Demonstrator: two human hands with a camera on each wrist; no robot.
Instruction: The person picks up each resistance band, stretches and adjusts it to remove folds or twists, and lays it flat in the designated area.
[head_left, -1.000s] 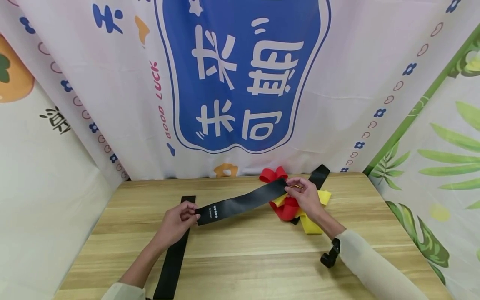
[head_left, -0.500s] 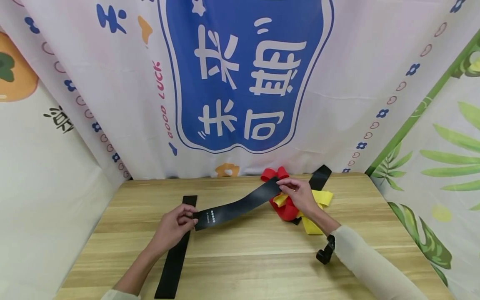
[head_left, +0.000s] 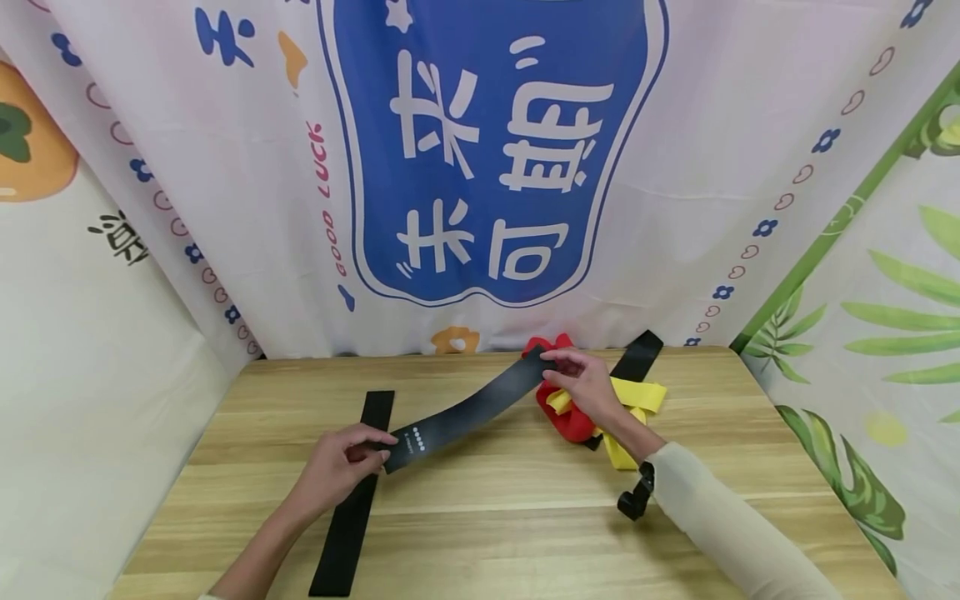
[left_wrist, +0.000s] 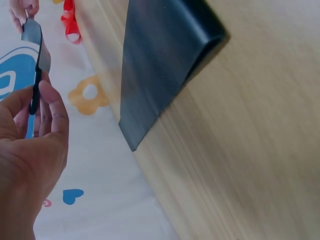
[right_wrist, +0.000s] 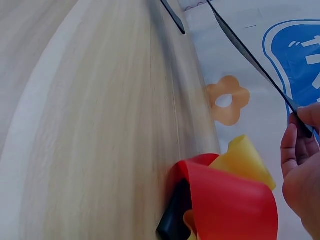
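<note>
Over the middle of the desk (head_left: 480, 529), toward its back edge, we held a printed black band (head_left: 467, 414) up off the wood, spanning the space between both hands. The step in hand, as we judged it, was handling this one band by its two ends, apart from the others. Our left hand (head_left: 333, 468) pinched the end near the white dots (head_left: 417, 439) between thumb and fingers, and our right hand (head_left: 588, 385) pinched the opposite end likewise. The band sloped from its left end, nearer us, to its right end, nearer the back edge, with a slight curve that suggested little pull. Left of the middle, a second black band (head_left: 341, 542) lay on the desk, running toward the near left corner. Near the back right corner, a red band (head_left: 572, 425), a yellow band (head_left: 637, 392) and a further black strip (head_left: 637, 357) lay heaped below our right hand. The next move, we thought, called for even tension and two secure pinches, with the right end well clear of that heap. Our left forearm (head_left: 258, 542) slanted in from the near left corner; our right arm, in a pale sleeve (head_left: 720, 517), extended farther toward the back, its fingers pointing left.
</note>
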